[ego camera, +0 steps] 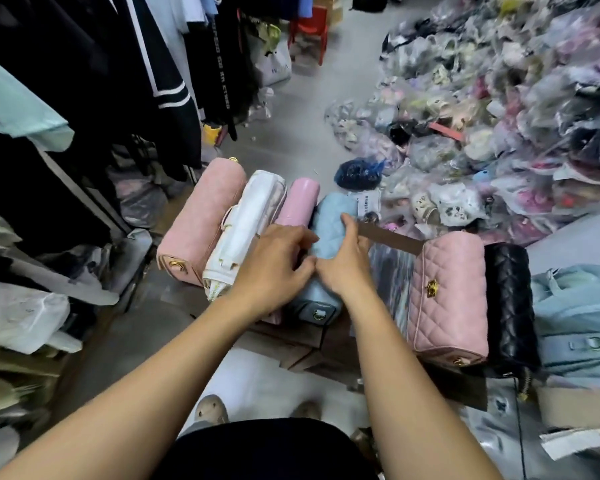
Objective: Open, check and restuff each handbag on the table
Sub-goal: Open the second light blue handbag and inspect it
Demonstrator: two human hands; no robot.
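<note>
Left hand (278, 261) and right hand (343, 268) grip the blue handbag (331, 211), seemingly seating it; next, lift the pink quilted handbag (447, 306) on its right.

In a row stand a soft pink bag (201, 216), a white bag (250, 223), a glossy pink bag (300, 200) and a light blue bag (329, 216) with diamond quilting. To the right are a pink quilted bag (447, 306) with a gold clasp (431, 288) and a black quilted bag (508, 299). The chair (309, 24) is red, the floor (291, 133) grey.

Quilted matt blue handbag (329, 233); glossy black quilted bag (508, 303); gold metal clasp (431, 288).
</note>
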